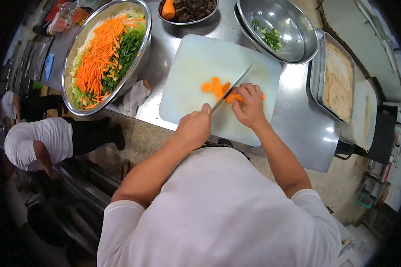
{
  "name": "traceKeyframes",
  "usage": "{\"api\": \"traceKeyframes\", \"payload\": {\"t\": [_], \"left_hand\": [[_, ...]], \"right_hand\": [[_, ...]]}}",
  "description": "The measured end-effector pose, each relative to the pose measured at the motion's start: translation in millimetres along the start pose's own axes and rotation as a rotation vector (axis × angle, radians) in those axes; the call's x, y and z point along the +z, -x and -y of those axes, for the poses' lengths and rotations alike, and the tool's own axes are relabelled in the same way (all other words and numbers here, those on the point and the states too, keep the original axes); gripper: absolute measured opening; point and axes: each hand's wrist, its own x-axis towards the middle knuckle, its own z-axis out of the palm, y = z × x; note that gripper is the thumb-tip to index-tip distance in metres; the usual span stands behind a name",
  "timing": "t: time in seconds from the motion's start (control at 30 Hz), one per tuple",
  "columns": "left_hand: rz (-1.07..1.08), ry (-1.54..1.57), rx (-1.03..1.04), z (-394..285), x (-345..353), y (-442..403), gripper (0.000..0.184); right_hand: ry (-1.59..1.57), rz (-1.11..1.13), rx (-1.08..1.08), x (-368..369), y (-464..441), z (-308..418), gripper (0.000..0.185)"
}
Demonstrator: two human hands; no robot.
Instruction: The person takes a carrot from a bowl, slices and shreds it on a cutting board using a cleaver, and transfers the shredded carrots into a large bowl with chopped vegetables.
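1. Cutting board (182,84): served as landmark, lying flat.
2. Knife (242,75): slanted over board centre; left hand (194,128) enclosed its handle. Blade appeared stiff.
3. Carrot (230,99): lay right of board centre, pinned under right hand (252,107); probably firm, slippery; best held from above, fingertips tucked.
4. Slices (207,86): sat mid-board, likely light.

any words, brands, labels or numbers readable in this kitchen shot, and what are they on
No text can be read anywhere in the picture.
Knife blade, cutting board, white shirt: no marking shows.
Large vegetable bowl: no label shows.
Clear packaging at the top left: too small and blurred to tell whether it bears print.
Shelf items at the far right edge: likewise too small and blurred.
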Motion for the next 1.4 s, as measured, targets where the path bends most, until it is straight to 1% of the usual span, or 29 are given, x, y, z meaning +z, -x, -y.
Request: {"api": "traceKeyframes", "payload": {"t": [0.07,0.13,0.2,0.3,0.47,0.57,0.63,0.7,0.77,0.8,0.87,1.0,1.03,1.1,1.17,1.2,1.27,1.3,1.33,1.37,1.4], "left_hand": [[0.002,-0.006,0.011,2,1,-2,0.013],[0.005,-0.027,0.031,-2,-12,0,0.013],[0.040,-0.071,0.011,-9,-25,15,0.013],[0.089,-0.038,-0.020,-20,-50,36,0.013],[0.023,-0.018,-0.003,-2,-2,5,0.013],[-0.003,-0.029,0.017,-1,-4,3,0.013],[0.003,-0.052,0.036,-10,-23,10,0.013],[0.094,-0.064,-0.015,-22,-43,26,0.014],[0.068,-0.062,-0.004,-13,-29,26,0.011],[0.034,-0.058,0.006,-7,-19,24,0.015],[0.006,-0.043,0.022,3,7,6,0.015],[-0.076,-0.035,0.089,5,6,-2,0.016],[-0.079,-0.038,0.091,-2,-8,3,0.016],[0.022,-0.074,0.025,-17,-31,20,0.016],[0.040,-0.055,0.004,-17,-32,28,0.016],[0.050,-0.036,-0.016,-18,-32,29,0.016],[0.014,-0.024,0.002,-6,-2,13,0.016],[-0.028,-0.011,0.024,-8,1,5,0.016],[-0.035,-0.008,0.023,-8,4,0,0.016],[-0.025,-0.019,0.030,-8,6,-4,0.011],[-0.015,-0.031,0.036,-8,4,-5,0.013]], "right_hand": [[-0.061,-0.002,-0.009,2,1,-3,0.027],[-0.067,0.009,-0.015,1,0,-6,0.027],[-0.066,0.028,-0.002,-1,1,-9,0.027],[-0.082,0.018,-0.014,-2,2,-8,0.026],[-0.076,0.027,-0.007,-5,0,-3,0.026],[-0.106,0.002,-0.014,-2,1,-7,0.026],[-0.104,-0.001,-0.013,-1,0,-9,0.025],[-0.102,0.004,0.000,-3,2,-9,0.025],[-0.120,0.015,-0.016,-5,1,-7,0.023],[-0.119,0.015,-0.012,-5,1,-7,0.023],[-0.114,-0.005,-0.023,-4,2,-6,0.023],[-0.109,-0.016,-0.034,-1,3,-7,0.022],[-0.126,-0.015,-0.022,-1,2,-9,0.022],[-0.139,-0.009,0.000,-3,4,-10,0.022],[-0.135,-0.021,-0.026,-3,3,-10,0.023],[-0.134,-0.023,-0.022,-3,3,-11,0.023],[-0.122,-0.006,-0.018,-2,4,-10,0.023],[-0.120,-0.011,-0.021,-3,3,-10,0.023],[-0.115,-0.014,-0.022,-4,4,-9,0.023],[-0.112,-0.013,-0.028,-4,4,-8,0.023],[-0.116,-0.009,-0.039,-3,3,-9,0.023]]}}
